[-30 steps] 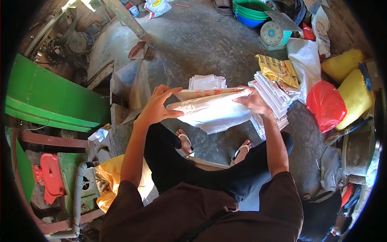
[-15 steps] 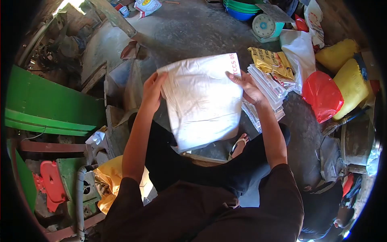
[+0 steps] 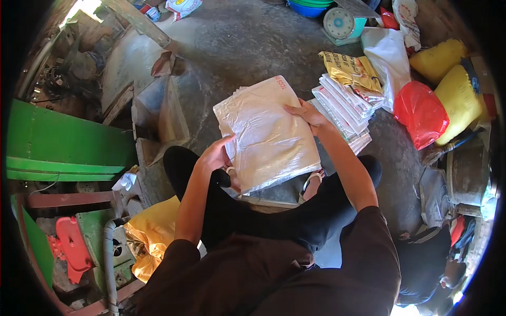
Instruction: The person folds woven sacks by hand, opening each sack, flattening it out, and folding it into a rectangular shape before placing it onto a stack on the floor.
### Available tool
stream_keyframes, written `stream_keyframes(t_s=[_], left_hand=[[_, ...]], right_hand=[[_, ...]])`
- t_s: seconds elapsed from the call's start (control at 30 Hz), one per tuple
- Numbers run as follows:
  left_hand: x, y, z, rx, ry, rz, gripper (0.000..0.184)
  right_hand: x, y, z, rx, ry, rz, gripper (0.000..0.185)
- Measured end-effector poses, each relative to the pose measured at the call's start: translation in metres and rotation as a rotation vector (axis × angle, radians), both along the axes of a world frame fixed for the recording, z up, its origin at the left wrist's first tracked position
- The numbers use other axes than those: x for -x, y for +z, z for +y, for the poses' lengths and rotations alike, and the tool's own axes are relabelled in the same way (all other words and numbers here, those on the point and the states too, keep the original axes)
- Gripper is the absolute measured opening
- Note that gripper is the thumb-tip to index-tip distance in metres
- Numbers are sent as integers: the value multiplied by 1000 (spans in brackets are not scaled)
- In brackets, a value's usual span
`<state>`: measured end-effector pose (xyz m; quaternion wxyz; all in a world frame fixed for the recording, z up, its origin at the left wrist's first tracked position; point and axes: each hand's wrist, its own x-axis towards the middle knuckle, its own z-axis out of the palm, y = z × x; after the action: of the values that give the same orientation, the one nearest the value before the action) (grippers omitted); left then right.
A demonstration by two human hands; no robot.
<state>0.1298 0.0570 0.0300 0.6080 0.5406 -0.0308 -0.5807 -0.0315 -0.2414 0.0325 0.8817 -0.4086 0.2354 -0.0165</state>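
A folded white woven plastic sack [image 3: 271,139] with red print at its top right corner lies between my two hands, over my lower legs. My left hand [image 3: 215,154] holds its lower left edge, thumb on top and the fingers partly hidden. At the upper right edge, my right hand [image 3: 311,117] pinches the sack, with the thumb above and the other fingers underneath. Right of this hand is a pile of folded white sacks [image 3: 345,108] on the floor, with a yellow printed bag [image 3: 352,71] on top.
A dial scale [image 3: 340,23] stands at the back right, beside green and blue basins [image 3: 308,8]. Red [image 3: 420,115] and yellow sacks [image 3: 457,108] lie to the right. On the left is green machinery [image 3: 68,139]. Another person [image 3: 421,263] is at the lower right.
The white sack has come down and turned slightly. My left hand has shifted from its upper left corner to lower on the left edge. My right hand still grips the right side.
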Motion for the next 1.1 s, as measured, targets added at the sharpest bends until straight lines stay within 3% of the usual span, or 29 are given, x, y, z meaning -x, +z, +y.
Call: stream_keyframes(t_s=[0.07, 0.17, 0.3, 0.47, 0.57, 0.67, 0.77, 0.8, 0.9, 0.93, 1.03, 1.07, 1.1], left_hand=[[4, -2, 3, 19, -47, -46, 59], [-2, 23, -5, 19, 137, -47, 56], [-27, 33, -11, 217, 199, 295, 47], [2, 61, 1, 206, 318, -89, 45], [3, 40, 14, 86, 214, 40, 47], [-9, -13, 28, -22, 103, 216, 52], [-2, 3, 21, 96, 149, -31, 57], [-6, 6, 20, 56, 196, -83, 65], [1, 37, 0, 81, 273, -372, 65], [2, 39, -7, 64, 264, -535, 68], [25, 65, -40, -40, 42, -832, 68], [45, 83, -53, -120, -47, -781, 68], [59, 78, -61, -167, -165, -897, 66]], right_hand=[[1, 2, -1, -35, -9, 6, 63], [-1, 7, 3, -116, -31, 1, 64], [1, 11, 21, -252, 97, 32, 62], [-3, -30, 32, -185, 172, 116, 54], [-2, -29, 25, -164, 180, 139, 53], [-2, -34, 17, -13, 214, 87, 69], [8, -6, 25, 933, 221, 312, 91], [5, -20, 17, 858, 343, 317, 107], [1, -18, 39, 1240, 360, 223, 102], [2, -3, 51, 1151, 331, 173, 106], [-3, 25, 77, 282, 365, 73, 117], [-4, 25, 83, 75, 377, -5, 125], [-7, 9, 89, -7, 288, -100, 120]])
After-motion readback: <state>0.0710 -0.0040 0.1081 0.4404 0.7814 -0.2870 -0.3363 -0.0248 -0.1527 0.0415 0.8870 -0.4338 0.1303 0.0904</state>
